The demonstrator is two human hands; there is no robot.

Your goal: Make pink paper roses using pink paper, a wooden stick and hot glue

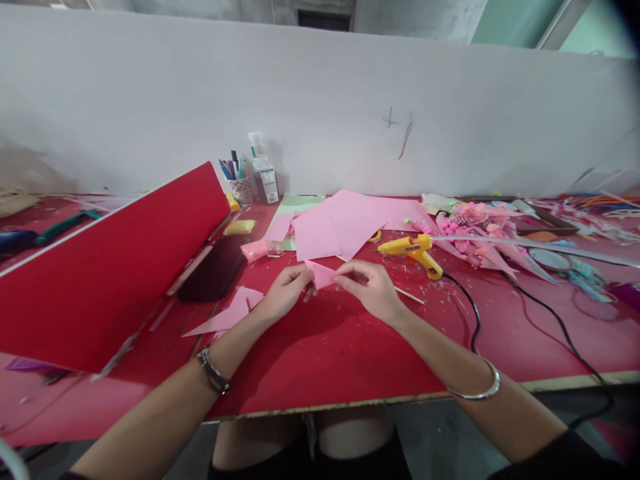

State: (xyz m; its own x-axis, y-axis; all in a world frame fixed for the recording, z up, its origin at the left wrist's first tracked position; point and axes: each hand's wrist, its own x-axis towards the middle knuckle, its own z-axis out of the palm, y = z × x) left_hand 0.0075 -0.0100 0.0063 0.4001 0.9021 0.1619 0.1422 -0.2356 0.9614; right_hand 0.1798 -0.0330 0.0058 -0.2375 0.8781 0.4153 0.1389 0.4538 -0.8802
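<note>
A small pink paper piece (pixel 321 275) is held between both hands above the red table (pixel 320 360). My left hand (pixel 290 289) pinches its left edge with thumb and fingers. At the right corner, the fingertips of my right hand (pixel 369 287) are closed on the same piece. Large pink sheets (pixel 345 223) lie just behind the hands. To the right rests a yellow glue gun (pixel 413 250) with a clear stick in its back. Cut pink pieces (pixel 233 315) lie beside my left forearm.
A red board (pixel 120 267) leans at the left by a dark phone-like object (pixel 213 270). Pens stand in a cup (pixel 241 190) near a bottle (pixel 266 179). Decorated pink cones (pixel 480 233) pile up at the right; a black cable (pixel 467 300) crosses the table.
</note>
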